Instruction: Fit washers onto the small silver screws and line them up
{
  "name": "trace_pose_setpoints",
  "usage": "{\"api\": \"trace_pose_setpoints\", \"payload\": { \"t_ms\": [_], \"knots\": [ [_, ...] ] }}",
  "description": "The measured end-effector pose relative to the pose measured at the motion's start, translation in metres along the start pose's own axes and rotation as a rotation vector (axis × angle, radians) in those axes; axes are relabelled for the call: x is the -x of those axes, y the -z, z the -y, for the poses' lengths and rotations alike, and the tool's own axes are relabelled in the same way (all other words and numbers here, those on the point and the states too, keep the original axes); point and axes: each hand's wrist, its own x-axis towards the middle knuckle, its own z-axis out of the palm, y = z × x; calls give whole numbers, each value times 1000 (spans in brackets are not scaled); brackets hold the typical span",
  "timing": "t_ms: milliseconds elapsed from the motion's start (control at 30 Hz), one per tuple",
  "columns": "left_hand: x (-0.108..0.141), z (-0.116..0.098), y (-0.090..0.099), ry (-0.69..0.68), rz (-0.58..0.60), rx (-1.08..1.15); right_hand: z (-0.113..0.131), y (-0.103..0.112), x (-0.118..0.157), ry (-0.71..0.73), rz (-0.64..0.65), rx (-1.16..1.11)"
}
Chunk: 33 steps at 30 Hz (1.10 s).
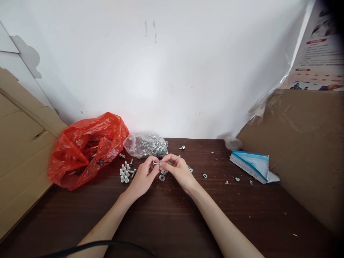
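A small silver bolt (156, 163) lies roughly level between the fingertips of both hands, above the dark table. My left hand (144, 176) pinches it at the head end. At the other end the fingers of my right hand (177, 170) close round the shank; whether a nut or washer is there is hidden. Just below the fingers, a flat washer (161, 177) lies on the wood. Left of my left hand stands a tight group of bolts (124, 173), heads down, with a few loose bolts (131, 162) beside them.
Behind the hands lies a clear plastic bag of fasteners (150, 145). A red plastic bag (88, 152) sits at the left. A loose bolt (182, 147), a nut (205, 176) and a blue-white packet (251, 165) lie rightward. Cardboard walls (290, 143) flank the table; a black cable (107, 243) crosses the foreground.
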Motion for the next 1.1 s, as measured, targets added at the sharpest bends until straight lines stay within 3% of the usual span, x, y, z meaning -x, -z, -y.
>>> {"api": "trace_pose_setpoints", "payload": {
  "t_ms": [433, 633, 1100],
  "knots": [
    [3, -4, 2, -104, -2, -195, -5, -1, 0, 22, 43, -36],
    [0, -4, -1, -71, -84, -82, -2, -1, 1, 47, 56, -7],
    [-3, 9, -4, 32, -121, 105, -8, 3, 0, 82, -32, 25]
  ]
}}
